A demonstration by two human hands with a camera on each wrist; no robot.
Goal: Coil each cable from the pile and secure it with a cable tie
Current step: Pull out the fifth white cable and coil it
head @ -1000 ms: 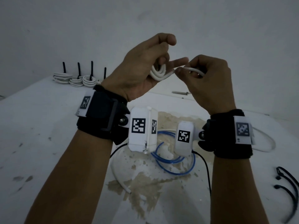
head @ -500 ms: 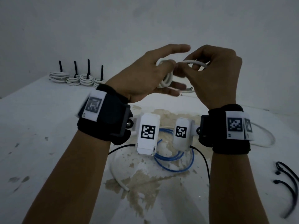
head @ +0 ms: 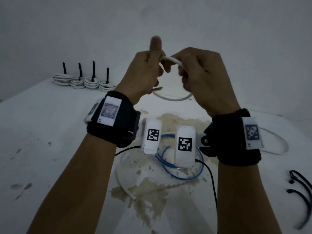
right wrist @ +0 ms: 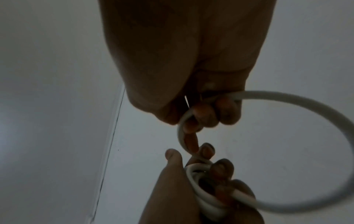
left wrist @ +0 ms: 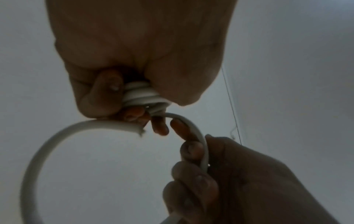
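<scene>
Both hands are raised above the table, each holding the same white cable (head: 170, 59). My left hand (head: 145, 73) grips a small coil of several turns (left wrist: 142, 95), index finger pointing up. My right hand (head: 199, 73) has its fingers curled round the free length (left wrist: 203, 145) just beside the coil. The rest of the cable hangs in a wide loop (right wrist: 325, 136) below the hands, its cut end (left wrist: 138, 131) near my left fingers. In the right wrist view the coil (right wrist: 201, 195) sits in my left hand's fingers.
Several tied white coils (head: 92, 81) with upright black ties stand at the table's back left. A loose blue cable (head: 182, 168) and a white cable (head: 125, 184) lie under my wrists, another white cable (head: 276, 146) at the right. Black cable ties (head: 302, 191) lie at the right edge.
Both hands have turned and come closer together. My left index finger now points up, and the free cable has swung down into a loop beneath the hands.
</scene>
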